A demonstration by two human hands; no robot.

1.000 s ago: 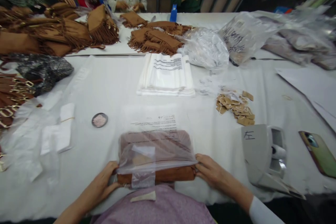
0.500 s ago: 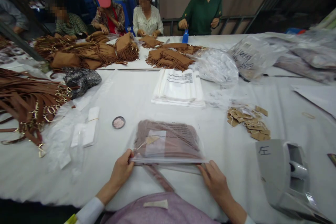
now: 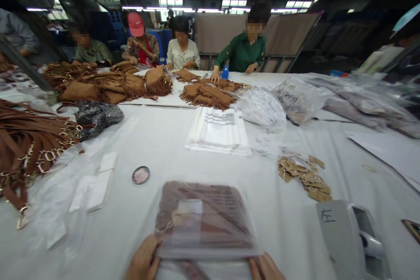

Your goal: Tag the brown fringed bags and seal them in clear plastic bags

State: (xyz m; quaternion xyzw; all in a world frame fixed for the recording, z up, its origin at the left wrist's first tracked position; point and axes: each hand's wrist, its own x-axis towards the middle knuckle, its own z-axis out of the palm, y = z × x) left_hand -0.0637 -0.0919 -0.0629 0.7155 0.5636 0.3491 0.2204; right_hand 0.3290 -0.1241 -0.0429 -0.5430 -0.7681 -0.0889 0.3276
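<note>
A clear plastic bag [image 3: 205, 221] with a folded brown fringed item inside lies flat on the white table [image 3: 164, 140] right in front of me. My left hand [image 3: 142, 262] grips the bag's near left corner, fingers curled on its edge. My right hand [image 3: 265, 267] holds the near right corner, mostly cut off by the frame's bottom edge. A brown strap end shows under the bag's near edge.
A stack of empty printed bags [image 3: 218, 131] lies beyond, tan paper tags [image 3: 305, 177] to the right, a grey tape dispenser [image 3: 354, 240] at right. Brown straps [image 3: 29, 144] pile at left, a small round tin [image 3: 141, 175] nearby. Several people work on fringed brown pieces [image 3: 208, 94] across the table.
The view has tilted upward, so the bag and my hands sit lower in the frame. The brown item has gone fully into the bag and the bag lies flatter.
</note>
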